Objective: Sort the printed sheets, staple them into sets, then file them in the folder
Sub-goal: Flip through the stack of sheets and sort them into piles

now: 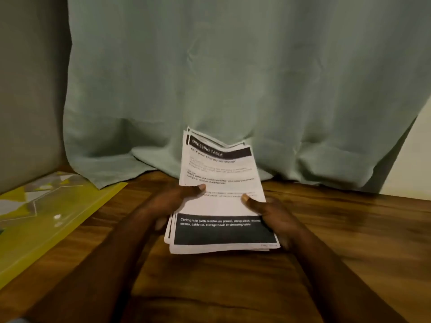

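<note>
Far out to the left of the stack, the yellow see-through folder (pixel 58 217) lies flat on the wooden table (pixel 349 229), well apart from the paper, and nobody is touching it. Coming in toward the stack, the left hand (pixel 172 201) grips its left edge. The left thumb (pixel 198 188) is pressed down on the top page, with the fingers tucked underneath where I cannot see them.

And there it is, the stack of printed sheets (pixel 221 206), dead centre between the two hands. Its long axis runs away from the person toward the green curtain (pixel 233 78) behind it, the far end tipped a little leftward. Whether its near end rests on the wood I cannot tell. The top page reads "DRESSING TABLE" in a black band. The edges are fanned, with corners peeking out at the far end and down the near left side, so these pages are not squared up.

Right of the stack, the right hand (pixel 272 220) mirrors the left, with the right thumb (pixel 248 199) on the page and fingers curled beneath the right edge. Both hands are grasping, and neither is nearer than the other.

My read is that sorting has barely begun. The folder sits on the left hand's side of the stack, so filing will likely go that way.
</note>
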